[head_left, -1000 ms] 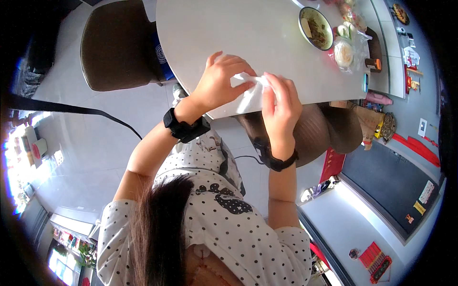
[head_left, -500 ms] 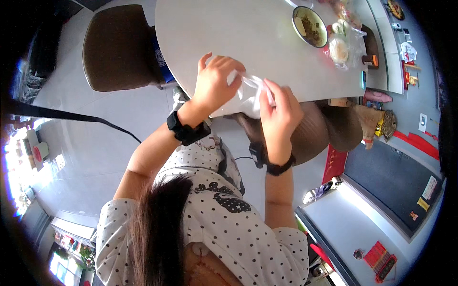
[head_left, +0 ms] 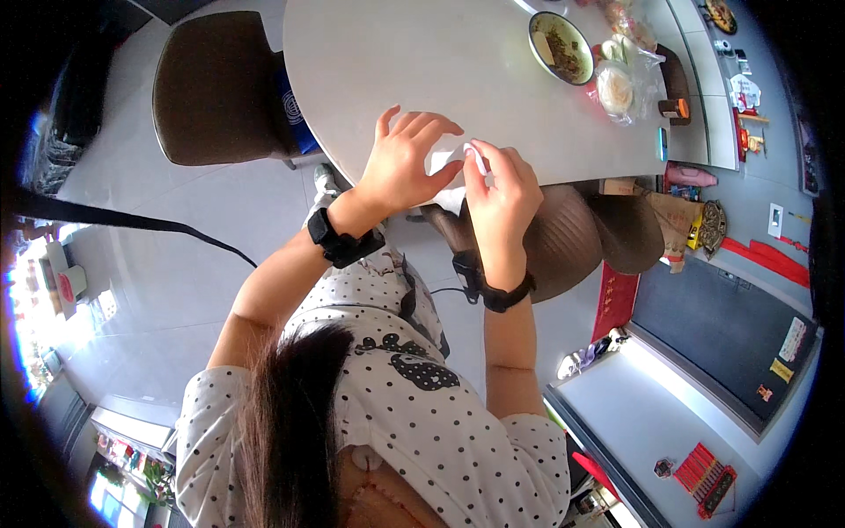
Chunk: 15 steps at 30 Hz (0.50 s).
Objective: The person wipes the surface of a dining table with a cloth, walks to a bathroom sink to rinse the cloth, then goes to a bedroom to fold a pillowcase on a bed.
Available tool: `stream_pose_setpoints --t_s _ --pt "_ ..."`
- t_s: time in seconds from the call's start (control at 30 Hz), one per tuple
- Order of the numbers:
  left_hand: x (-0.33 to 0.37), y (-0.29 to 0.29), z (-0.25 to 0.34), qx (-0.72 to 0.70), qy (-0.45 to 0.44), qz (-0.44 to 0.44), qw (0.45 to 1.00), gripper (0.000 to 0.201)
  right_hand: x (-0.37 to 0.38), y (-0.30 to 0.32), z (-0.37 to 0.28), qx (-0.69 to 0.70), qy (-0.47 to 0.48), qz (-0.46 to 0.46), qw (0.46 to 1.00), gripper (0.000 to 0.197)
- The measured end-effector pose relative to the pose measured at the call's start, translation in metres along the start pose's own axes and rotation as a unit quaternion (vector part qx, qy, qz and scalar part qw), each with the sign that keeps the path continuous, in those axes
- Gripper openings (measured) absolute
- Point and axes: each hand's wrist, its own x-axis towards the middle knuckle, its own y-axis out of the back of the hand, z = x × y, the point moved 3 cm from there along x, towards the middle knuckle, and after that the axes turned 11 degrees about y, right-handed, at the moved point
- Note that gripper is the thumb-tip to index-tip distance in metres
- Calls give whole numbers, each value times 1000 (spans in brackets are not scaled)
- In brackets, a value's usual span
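Note:
Just over the near edge of the table, a thin white plastic bag [head_left: 449, 199] hangs between my hands, partly hidden behind them. My right hand [head_left: 505, 201] pinches its bunched white edge between thumb and fingers. My left hand [head_left: 405, 158] is beside it with fingers stretched out and apart, its thumb tip close to the bag. Whether that thumb touches the plastic I cannot tell. Both wrists wear black straps with small devices.
On the pale table [head_left: 396, 53] are a bowl of food [head_left: 562, 48], clear bags of pale round food [head_left: 614, 88] and an orange-lidded jar [head_left: 674, 108]. A brown chair [head_left: 216, 88] stands left; another chair [head_left: 563, 242] is tucked in at the near right.
My left fingers have let go of the bag and spread apart. My right hand has shifted slightly left, still pinching the bag, which now looks more bunched and less visible.

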Motion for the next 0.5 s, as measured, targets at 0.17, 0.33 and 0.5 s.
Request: stream_pose_setpoints --t_s 0.17,0.33,0.5 --pt "2 6 10 37 -16 69 997 28 -5 -3 0 14 -7 -7 1000 16" --pt "-4 5 -12 19 32 48 998 24 1 -12 0 31 14 -2 999 9" --pt "-4 7 -12 22 23 66 997 20 -3 -5 5 241 -140 10 960 11"
